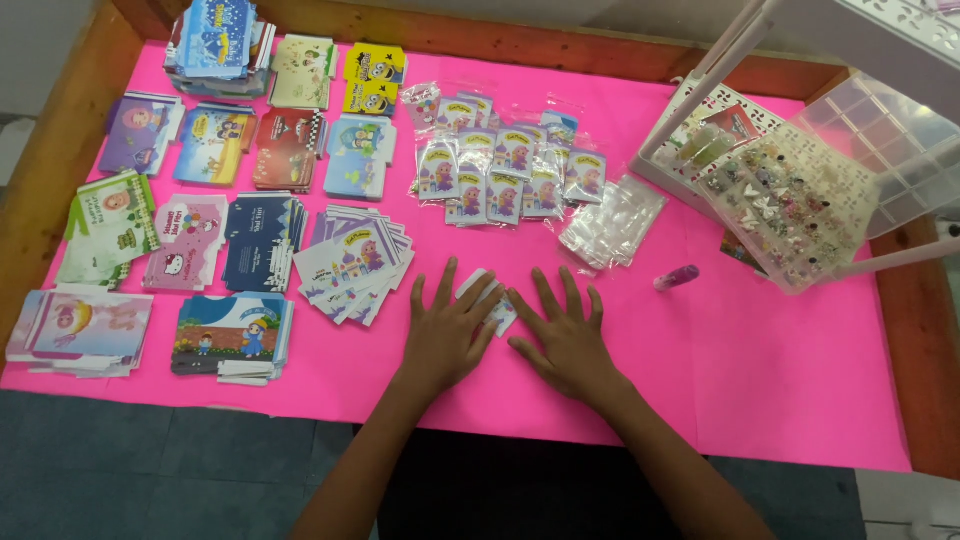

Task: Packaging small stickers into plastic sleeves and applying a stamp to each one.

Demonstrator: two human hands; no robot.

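My left hand (pixel 447 325) and my right hand (pixel 567 335) lie flat side by side, fingers spread, on a pink sheet (pixel 760 370) covering the table. Both press down on a small printed card (pixel 497 313), which shows only between the fingers. Just left of my left hand is a fanned pile of printed cards (pixel 352 262). Beyond my hands lie rows of small packets in clear bags (pixel 505 165), and a stack of empty clear plastic bags (pixel 612 222) sits to their right.
Stacks of colourful flat-folded printed boxes (pixel 190 200) fill the left half. At the right, a clear compartment box with small trinkets (pixel 800 200) leans on a white rack (pixel 700 110). A small pink tube (pixel 676 277) lies near it. A wooden rim (pixel 915 350) borders the table.
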